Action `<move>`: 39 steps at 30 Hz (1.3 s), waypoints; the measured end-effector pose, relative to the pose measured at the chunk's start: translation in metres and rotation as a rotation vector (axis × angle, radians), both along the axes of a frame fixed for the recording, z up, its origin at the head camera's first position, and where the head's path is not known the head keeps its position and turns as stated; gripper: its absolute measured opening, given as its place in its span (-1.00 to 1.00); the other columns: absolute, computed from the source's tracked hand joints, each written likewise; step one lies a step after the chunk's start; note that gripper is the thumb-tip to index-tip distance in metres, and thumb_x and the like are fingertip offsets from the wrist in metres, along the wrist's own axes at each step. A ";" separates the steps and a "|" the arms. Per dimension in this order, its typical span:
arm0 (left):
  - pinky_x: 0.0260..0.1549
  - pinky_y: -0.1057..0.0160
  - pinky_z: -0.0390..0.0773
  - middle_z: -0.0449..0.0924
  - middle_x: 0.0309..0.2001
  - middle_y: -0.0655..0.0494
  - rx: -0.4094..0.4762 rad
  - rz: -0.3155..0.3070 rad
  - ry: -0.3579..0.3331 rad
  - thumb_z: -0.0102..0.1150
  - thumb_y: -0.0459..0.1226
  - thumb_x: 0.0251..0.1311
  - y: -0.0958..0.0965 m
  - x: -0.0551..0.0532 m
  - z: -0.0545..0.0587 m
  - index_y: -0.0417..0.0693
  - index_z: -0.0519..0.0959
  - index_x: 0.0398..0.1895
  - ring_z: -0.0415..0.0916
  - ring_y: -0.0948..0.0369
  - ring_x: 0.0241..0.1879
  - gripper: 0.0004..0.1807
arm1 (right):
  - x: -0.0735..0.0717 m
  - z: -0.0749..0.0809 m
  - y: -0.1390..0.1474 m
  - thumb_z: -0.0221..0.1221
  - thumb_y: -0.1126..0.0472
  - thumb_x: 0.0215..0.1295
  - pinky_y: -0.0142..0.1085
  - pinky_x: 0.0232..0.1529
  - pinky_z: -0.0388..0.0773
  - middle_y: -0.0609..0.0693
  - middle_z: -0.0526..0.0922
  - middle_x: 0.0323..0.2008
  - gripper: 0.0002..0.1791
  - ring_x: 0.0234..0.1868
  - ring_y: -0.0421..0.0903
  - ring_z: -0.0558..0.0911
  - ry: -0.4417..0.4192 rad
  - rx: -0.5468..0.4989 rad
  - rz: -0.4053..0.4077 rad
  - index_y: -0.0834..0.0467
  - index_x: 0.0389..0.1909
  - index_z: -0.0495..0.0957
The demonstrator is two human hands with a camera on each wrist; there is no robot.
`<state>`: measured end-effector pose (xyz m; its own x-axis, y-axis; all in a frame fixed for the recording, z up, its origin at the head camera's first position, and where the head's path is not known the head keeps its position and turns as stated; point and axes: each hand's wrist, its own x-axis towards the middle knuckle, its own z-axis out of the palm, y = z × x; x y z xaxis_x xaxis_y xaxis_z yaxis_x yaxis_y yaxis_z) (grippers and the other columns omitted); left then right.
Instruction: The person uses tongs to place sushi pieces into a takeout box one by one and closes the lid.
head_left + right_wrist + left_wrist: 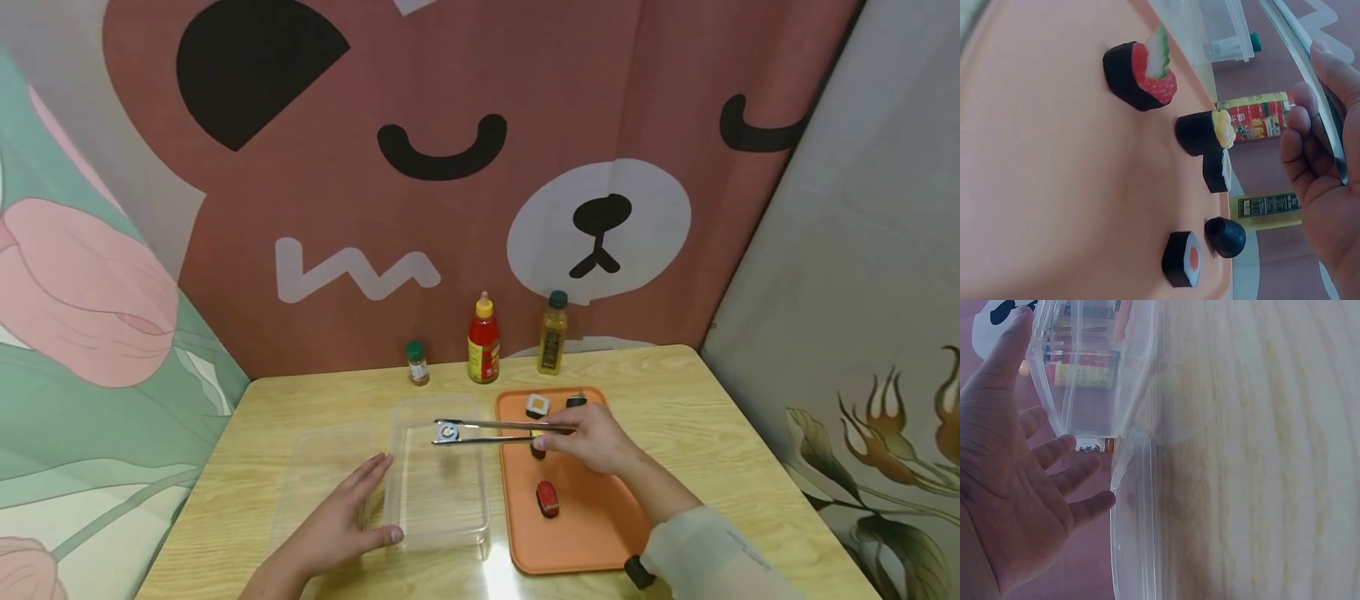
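In the head view my right hand [588,437] grips metal tongs [495,425] above the orange tray [585,537]. Their tips pinch a small round sushi roll [447,432] with a colourful centre, held over a transparent plastic box [442,533]. Stretched out to the left of the box is my left hand [337,517], fingers extended and thumb near the box's front left corner; whether it touches is unclear. On the tray sit a red-topped sushi [1141,78] with a green-edged slice, a yellow-topped sushi [1207,132], an orange-centred roll [1182,259] and others.
A transparent lid [300,467] lies left of the box, partly behind my left hand. Along the back of the table stand a green-capped jar [417,363], a red sauce bottle [483,342] and a yellowish bottle [552,337]. A bear-print curtain [450,208] hangs behind.
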<state>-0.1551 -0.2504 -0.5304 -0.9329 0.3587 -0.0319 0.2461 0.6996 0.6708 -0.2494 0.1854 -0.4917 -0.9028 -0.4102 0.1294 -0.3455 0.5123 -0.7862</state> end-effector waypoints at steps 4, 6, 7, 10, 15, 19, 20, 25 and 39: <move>0.33 -0.43 0.22 0.00 0.65 -0.10 -0.004 0.001 0.009 0.45 0.23 0.11 0.000 0.000 -0.001 0.25 0.04 0.70 0.04 -0.25 0.56 0.15 | -0.005 0.001 -0.007 0.47 -0.17 0.20 -0.34 -0.50 0.47 -0.16 0.82 -0.23 -0.62 -0.38 -0.20 0.63 -0.004 0.025 -0.009 -0.05 -0.07 0.83; 0.34 -0.43 0.22 0.00 0.65 -0.10 0.000 0.001 0.009 0.46 0.22 0.11 0.000 0.000 -0.001 0.24 0.04 0.70 0.04 -0.25 0.56 0.16 | -0.007 0.000 -0.009 0.47 -0.18 0.20 -0.36 -0.54 0.40 -0.13 0.82 -0.21 -0.61 -0.44 -0.22 0.59 -0.003 0.035 -0.006 -0.05 -0.06 0.83; 0.34 -0.43 0.22 0.00 0.65 -0.09 0.003 0.002 0.008 0.46 0.22 0.10 0.000 0.000 0.000 0.24 0.04 0.69 0.04 -0.25 0.55 0.16 | -0.009 0.000 -0.011 0.47 -0.18 0.20 -0.37 -0.55 0.38 -0.11 0.82 -0.18 -0.60 -0.44 -0.23 0.59 -0.004 0.034 0.000 -0.04 -0.05 0.83; 0.33 -0.43 0.22 0.00 0.65 -0.10 0.008 0.002 0.006 0.47 0.22 0.10 0.000 0.000 0.000 0.22 0.05 0.69 0.04 -0.26 0.55 0.16 | -0.012 0.000 -0.015 0.46 -0.18 0.22 -0.39 -0.60 0.32 -0.06 0.82 -0.17 -0.57 -0.52 -0.24 0.53 -0.012 0.028 0.015 0.00 -0.02 0.81; 0.33 -0.43 0.22 0.00 0.65 -0.10 0.001 0.000 0.013 0.48 0.22 0.09 0.000 0.000 0.001 0.21 0.06 0.69 0.05 -0.25 0.55 0.16 | -0.015 0.001 -0.023 0.45 -0.18 0.24 -0.37 -0.57 0.43 -0.14 0.82 -0.21 -0.51 -0.54 -0.24 0.59 -0.028 0.023 0.022 0.06 0.03 0.79; 0.32 -0.44 0.23 0.00 0.65 -0.10 -0.002 0.001 0.017 0.47 0.22 0.09 0.000 -0.001 0.001 0.22 0.06 0.69 0.05 -0.26 0.55 0.16 | -0.017 0.003 -0.029 0.44 -0.22 0.23 -0.30 -0.39 0.59 -0.09 0.81 -0.12 -0.50 -0.30 -0.23 0.69 -0.048 0.044 0.014 0.02 0.03 0.79; 0.32 -0.44 0.23 0.00 0.65 -0.10 -0.004 0.002 0.018 0.47 0.23 0.09 0.000 -0.001 0.000 0.23 0.06 0.69 0.05 -0.26 0.55 0.16 | -0.018 0.004 -0.031 0.44 -0.23 0.22 -0.28 -0.34 0.62 -0.08 0.80 -0.09 -0.51 -0.24 -0.22 0.70 -0.057 0.048 0.013 0.01 0.03 0.79; 0.32 -0.44 0.23 0.00 0.65 -0.09 -0.002 0.004 0.020 0.48 0.22 0.08 0.001 -0.001 0.000 0.24 0.06 0.69 0.05 -0.25 0.55 0.17 | -0.023 0.004 -0.036 0.43 -0.23 0.23 -0.20 -0.18 0.68 -0.05 0.80 -0.05 -0.53 -0.09 -0.17 0.72 -0.079 0.068 0.016 -0.03 0.02 0.79; 0.32 -0.44 0.23 -0.01 0.65 -0.06 0.006 0.004 0.009 0.48 0.22 0.09 0.001 0.000 0.002 0.25 0.05 0.69 0.05 -0.26 0.55 0.16 | -0.036 0.012 -0.049 0.41 -0.20 0.28 -0.21 -0.16 0.70 -0.02 0.79 -0.01 -0.55 -0.11 -0.21 0.74 -0.032 0.132 0.091 0.00 0.04 0.79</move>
<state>-0.1555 -0.2494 -0.5283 -0.9345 0.3554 -0.0214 0.2493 0.6963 0.6731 -0.2854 0.1362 -0.4802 -0.8639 -0.5020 0.0405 -0.3707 0.5794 -0.7258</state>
